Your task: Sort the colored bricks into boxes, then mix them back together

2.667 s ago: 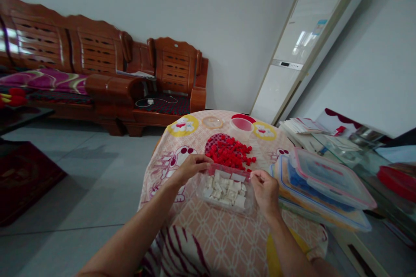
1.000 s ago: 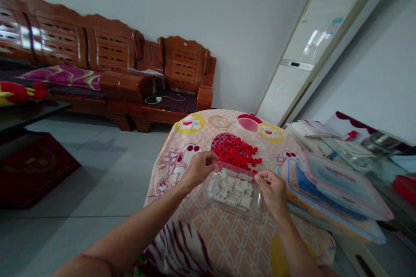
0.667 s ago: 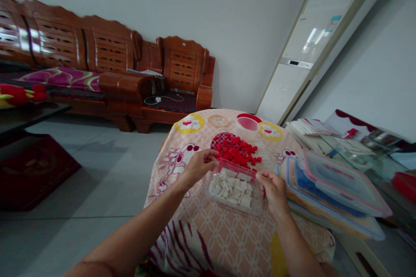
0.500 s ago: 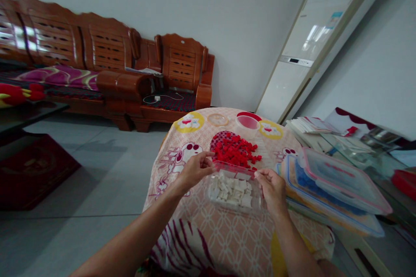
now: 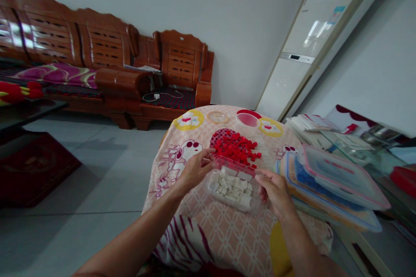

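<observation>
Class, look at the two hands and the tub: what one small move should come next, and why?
Perhaps draw the tub slightly towards the body: its far edge sits close to the red pieces, and the left hand and right hand are at its far corners.

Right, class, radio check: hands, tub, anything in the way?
Left hand and right hand at clear tub's rim. White pieces inside. Red pieces heaped just beyond; stacked containers beside right hand.

We can't read any txt, brand or no. anywhere; the blue-and-white label (image 5: 336,14) on the floor-standing A/C (image 5: 305,39) is too small to make out.
</observation>
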{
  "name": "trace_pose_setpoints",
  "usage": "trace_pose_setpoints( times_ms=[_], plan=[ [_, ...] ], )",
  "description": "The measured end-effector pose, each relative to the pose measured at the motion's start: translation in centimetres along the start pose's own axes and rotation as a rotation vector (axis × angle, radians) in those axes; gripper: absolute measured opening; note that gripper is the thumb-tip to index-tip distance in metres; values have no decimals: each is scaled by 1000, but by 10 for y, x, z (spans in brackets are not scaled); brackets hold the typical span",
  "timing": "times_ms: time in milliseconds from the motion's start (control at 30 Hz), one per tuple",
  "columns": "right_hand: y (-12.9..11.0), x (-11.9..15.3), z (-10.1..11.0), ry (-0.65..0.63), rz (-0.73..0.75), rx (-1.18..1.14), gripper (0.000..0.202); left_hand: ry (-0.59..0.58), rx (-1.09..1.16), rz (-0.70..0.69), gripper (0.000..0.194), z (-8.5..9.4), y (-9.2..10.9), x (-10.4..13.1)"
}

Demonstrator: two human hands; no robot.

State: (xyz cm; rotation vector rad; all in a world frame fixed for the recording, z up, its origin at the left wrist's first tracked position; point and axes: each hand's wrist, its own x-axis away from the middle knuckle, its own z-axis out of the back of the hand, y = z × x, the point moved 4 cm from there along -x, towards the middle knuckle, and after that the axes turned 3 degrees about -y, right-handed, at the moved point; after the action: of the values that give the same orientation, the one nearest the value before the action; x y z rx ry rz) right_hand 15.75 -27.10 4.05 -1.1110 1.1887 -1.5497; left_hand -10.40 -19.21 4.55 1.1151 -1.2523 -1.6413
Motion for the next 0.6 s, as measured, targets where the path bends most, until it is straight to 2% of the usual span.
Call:
trace_pose_setpoints(
  times_ms=[133, 300, 367, 467, 533, 600],
  plan=[
    [2, 8, -7, 90, 2, -144, 40, 13, -15, -58, 41, -5, -1, -14],
    [3, 18, -17, 45, -40, -226, 32, -9, 35, -132, 37, -8, -4, -37],
    [3, 19, -18, 72, -15, -245, 33, 7, 54, -160, 38, -8, -8, -33],
    [4, 21, -18, 98, 22, -231, 36, 110, 57, -197, 41, -8, -18, -16],
    [3, 23, -20, 73, 38, -199, 39, 195, 82, -224, 43, -8, -23, -6],
    [-1, 25, -22, 16, 40, -167, 32, 255, 131, -240, 46, -9, -25, -1]
  ],
)
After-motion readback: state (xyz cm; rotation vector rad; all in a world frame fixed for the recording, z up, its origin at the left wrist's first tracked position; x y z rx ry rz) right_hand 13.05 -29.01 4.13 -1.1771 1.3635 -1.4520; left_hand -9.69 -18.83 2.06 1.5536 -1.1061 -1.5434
